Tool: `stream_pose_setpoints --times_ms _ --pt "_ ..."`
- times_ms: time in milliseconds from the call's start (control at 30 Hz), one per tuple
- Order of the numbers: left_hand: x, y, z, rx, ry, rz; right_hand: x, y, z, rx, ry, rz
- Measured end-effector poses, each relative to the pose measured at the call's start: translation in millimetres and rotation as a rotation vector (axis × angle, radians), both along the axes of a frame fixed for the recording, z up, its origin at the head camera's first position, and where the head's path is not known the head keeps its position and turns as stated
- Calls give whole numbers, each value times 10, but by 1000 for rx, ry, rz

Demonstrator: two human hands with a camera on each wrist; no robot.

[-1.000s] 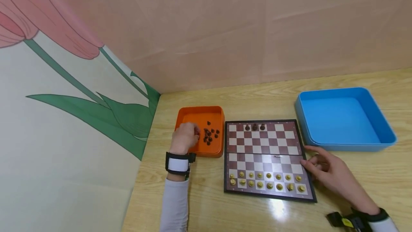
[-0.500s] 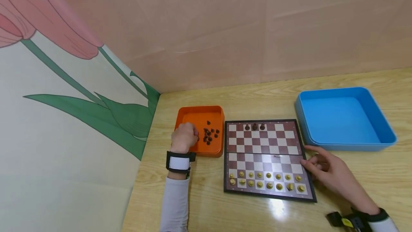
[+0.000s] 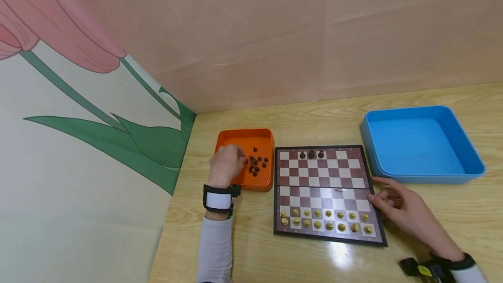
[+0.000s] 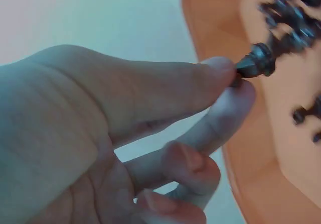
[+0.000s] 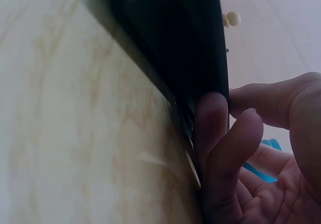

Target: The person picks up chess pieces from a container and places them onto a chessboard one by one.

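My left hand (image 3: 225, 165) is over the orange tray (image 3: 268, 184), its thumb and a finger pinching a dark chess piece (image 4: 256, 62) by one end. Several more dark pieces (image 3: 254, 165) lie loose in that tray. To its right, the checkered chessboard (image 3: 310, 195) lies unfolded. Three dark pieces (image 3: 311, 154) stand along its far row, and two rows of gold pieces (image 3: 329, 226) occupy the near side. My right hand (image 3: 404, 208) grips the board's right edge, thumb on top and fingertips (image 5: 210, 116) against the side in the right wrist view.
A blue tray (image 3: 420, 143) sits behind and right of the board, close to its corner. The wooden table (image 3: 251, 252) meets a pinkish wall covering (image 3: 275, 56) at the back. A flower-patterned panel (image 3: 98, 178) borders it on the left.
My left hand, low among the loose pieces half a second ago, has shifted slightly and now shows a dark chess piece at its fingertips. The right hand and board stay put.
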State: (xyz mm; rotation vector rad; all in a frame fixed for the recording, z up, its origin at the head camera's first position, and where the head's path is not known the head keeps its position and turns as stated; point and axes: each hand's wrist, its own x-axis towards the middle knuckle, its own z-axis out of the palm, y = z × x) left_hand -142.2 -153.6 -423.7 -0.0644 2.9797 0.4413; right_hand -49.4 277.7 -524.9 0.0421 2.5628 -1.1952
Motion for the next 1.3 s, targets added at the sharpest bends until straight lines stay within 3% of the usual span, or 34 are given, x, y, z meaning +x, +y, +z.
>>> stream_pose_setpoints --times_ms 267,567,767,1300 --pt "-30 236 77 148 142 -108 3 24 -5 -9 -3 5" --pt "-89 408 58 263 131 -157 24 3 14 -6 13 9" --pt "-112 536 56 294 81 -153 45 -3 24 -1 34 10" --pt "-176 865 -157 270 138 -236 71 -10 37 -10 49 6"
